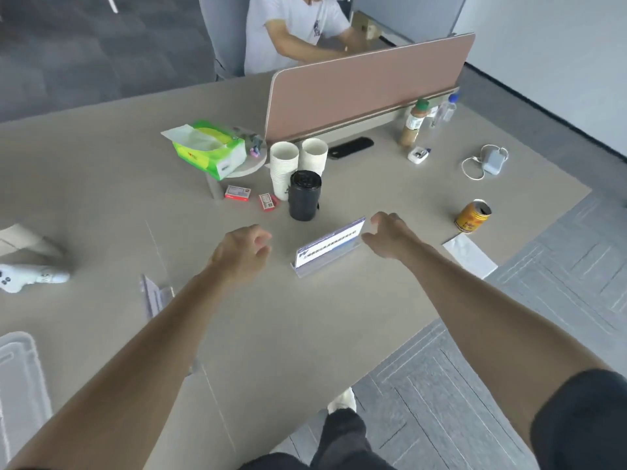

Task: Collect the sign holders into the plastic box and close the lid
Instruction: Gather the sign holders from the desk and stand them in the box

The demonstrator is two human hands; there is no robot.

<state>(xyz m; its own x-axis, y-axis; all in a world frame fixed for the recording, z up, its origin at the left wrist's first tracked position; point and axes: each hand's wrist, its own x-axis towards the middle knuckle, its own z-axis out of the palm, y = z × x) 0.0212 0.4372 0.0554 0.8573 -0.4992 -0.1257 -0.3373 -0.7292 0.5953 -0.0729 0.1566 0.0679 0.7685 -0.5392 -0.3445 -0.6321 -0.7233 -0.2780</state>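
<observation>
A clear acrylic sign holder (330, 247) with a white and blue card stands upright on the grey table (101, 171), between my two hands. My right hand (390, 234) hovers at its right end with thumb and fingers spread, holding nothing. My left hand (242, 252) is a short way to its left, fingers loosely curled and empty. A second clear sign holder (154, 296) lies near my left forearm. The clear plastic box (20, 381) shows at the left edge of the view.
Behind the sign holder stand a black roll of bags (304, 195), two stacks of paper cups (298, 164), two small red boxes (251, 196) and a tissue pack (212, 147). A yellow can (472, 215) and a white sheet (470, 254) sit right. Another person sits beyond the pink divider (366, 89).
</observation>
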